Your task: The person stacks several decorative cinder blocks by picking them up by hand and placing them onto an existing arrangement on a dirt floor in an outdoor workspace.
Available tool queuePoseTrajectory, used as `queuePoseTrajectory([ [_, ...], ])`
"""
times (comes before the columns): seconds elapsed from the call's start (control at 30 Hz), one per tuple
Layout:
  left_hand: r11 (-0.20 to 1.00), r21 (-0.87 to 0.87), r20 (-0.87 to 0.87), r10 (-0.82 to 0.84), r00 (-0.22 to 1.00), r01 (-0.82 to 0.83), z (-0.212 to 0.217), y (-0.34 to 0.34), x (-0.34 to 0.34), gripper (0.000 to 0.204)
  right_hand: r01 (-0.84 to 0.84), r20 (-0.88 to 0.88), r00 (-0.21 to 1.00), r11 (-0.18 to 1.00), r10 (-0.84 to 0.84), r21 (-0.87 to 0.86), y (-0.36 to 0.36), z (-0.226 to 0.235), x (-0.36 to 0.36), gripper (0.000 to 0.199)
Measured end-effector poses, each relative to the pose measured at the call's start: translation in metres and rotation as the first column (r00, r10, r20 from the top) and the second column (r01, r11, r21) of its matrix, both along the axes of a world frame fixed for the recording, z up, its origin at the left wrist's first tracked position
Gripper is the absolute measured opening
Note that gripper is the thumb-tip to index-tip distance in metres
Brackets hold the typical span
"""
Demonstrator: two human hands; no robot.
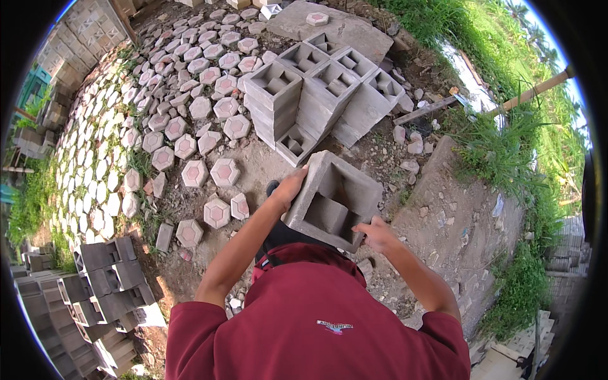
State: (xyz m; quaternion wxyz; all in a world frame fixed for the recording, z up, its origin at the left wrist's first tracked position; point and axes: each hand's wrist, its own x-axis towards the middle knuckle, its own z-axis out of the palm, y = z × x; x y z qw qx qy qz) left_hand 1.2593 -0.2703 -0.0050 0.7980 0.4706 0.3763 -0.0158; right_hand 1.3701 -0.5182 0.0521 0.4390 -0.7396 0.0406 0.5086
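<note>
One grey concrete block [328, 213], square-rimmed, deeply hollowed, matte, tilted

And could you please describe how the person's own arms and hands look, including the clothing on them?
The bare left hand and bare right hand show no gloves. Both forearms are uncovered, with no watch visible. The short maroon fabric sleeves belong to a maroon shirt with a small printed emblem.
</note>
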Motion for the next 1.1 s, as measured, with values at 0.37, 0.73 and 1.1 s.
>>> queuePoseTrajectory([
  [0.37, 0.853, -0.421, -0.375, 0.146, 0.916, -0.308, -0.179, 0.117, -0.007, 0.077, 0.102, -0.243, 0.963, 0.991, -0.119, -0.083, 0.116, -0.130, 0.066, 0.036],
  [0.73, 0.379, -0.769, -0.303, 0.492, 0.816, -0.515, -0.306, 0.172, 0.112, 0.077, 0.269, -0.198, 0.944, 0.963, -0.264, -0.002, 0.227, -0.310, 0.135, 0.037],
  [1.1, 0.268, -0.593, -0.348, 0.765, 0.542, -0.760, -0.582, 0.226, 0.208, 0.085, 0.182, -0.133, 0.977, 0.976, -0.166, 0.122, 0.302, -0.593, 0.217, 0.042],
])
